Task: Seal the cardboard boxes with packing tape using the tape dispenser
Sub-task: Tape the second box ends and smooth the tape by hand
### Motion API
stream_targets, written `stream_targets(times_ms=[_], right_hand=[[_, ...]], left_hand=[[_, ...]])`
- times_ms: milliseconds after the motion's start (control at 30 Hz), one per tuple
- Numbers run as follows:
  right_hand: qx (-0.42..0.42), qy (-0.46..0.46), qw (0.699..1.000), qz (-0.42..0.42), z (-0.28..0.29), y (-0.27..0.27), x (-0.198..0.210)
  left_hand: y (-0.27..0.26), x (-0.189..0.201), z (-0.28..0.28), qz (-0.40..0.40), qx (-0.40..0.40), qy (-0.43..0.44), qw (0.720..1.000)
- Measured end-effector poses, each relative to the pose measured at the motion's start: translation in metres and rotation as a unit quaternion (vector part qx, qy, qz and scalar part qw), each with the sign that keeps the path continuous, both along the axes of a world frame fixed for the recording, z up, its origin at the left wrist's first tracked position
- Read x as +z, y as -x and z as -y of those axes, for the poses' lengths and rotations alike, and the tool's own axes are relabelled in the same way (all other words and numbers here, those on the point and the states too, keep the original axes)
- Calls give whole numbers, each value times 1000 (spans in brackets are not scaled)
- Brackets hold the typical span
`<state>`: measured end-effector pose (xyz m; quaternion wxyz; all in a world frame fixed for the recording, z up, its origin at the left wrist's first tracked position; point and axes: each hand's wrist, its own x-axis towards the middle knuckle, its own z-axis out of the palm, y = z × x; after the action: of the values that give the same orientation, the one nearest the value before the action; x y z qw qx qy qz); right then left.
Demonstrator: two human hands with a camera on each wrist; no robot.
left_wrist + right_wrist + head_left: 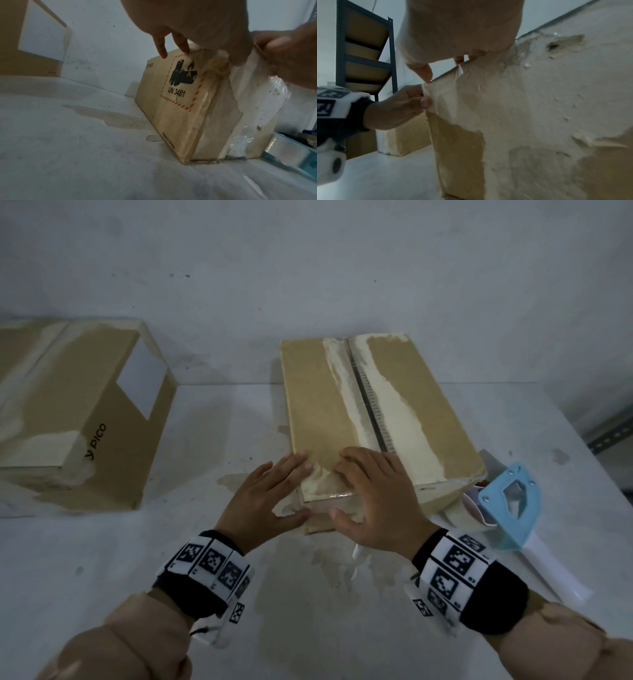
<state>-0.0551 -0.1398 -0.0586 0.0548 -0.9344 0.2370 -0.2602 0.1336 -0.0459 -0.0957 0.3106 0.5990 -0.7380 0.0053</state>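
A cardboard box (318, 405) with torn, pale strips along its centre seam lies in the middle of the white table (137, 570). A piece of clear packing tape (325, 494) is folded over its near edge. My left hand (284, 487) has straight fingers on the box top and its thumb on the front face. My right hand (346, 484) lies beside it the same way, flat on the tape. In the left wrist view the clear tape (257, 101) hangs down the box's front. The blue tape dispenser (513, 505) with a white handle lies on the table right of the box, held by neither hand.
A second cardboard box (78, 412) with a white label sits at the left. The wall stands just behind both boxes. The table's right edge (582, 440) runs close to the dispenser. A dark metal shelf rack (366, 54) with boxes stands beyond. Tape residue marks the table in front.
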Motion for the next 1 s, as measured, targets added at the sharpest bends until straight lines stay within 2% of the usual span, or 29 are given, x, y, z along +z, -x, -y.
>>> stream_targets(times_ms=[133,200,367,467,600,700,833,933,1000], right_hand=[[-62,-8,998,3,-7,-13,4],[-88,10,996,2,-8,-20,3],[-43,77,996,-4,2,-12,-7],[-28,65,997,-6,3,-8,-8],[-63,28,998,1,-6,-13,-2],[-90,47,995,-18,-5,-19,-3],[-67,87,994,-28,-2,-14,-10],[-59,75,995,-35,-1,-11,-9],[-27,49,996,-70,2,-5,-6]], left_hand=[[13,-3,-2,-63,32,27,997],[14,-3,-3,-61,35,19,997],[4,-1,-4,-10,4,-15,1000],[2,1,-6,-7,-6,-15,1000],[1,4,-8,-10,-22,-22,999],[-2,5,-9,-18,-37,-37,998],[0,3,-5,-11,-8,-21,1000],[2,0,-3,-3,9,-10,1000],[1,-1,-3,-2,14,-10,1000]])
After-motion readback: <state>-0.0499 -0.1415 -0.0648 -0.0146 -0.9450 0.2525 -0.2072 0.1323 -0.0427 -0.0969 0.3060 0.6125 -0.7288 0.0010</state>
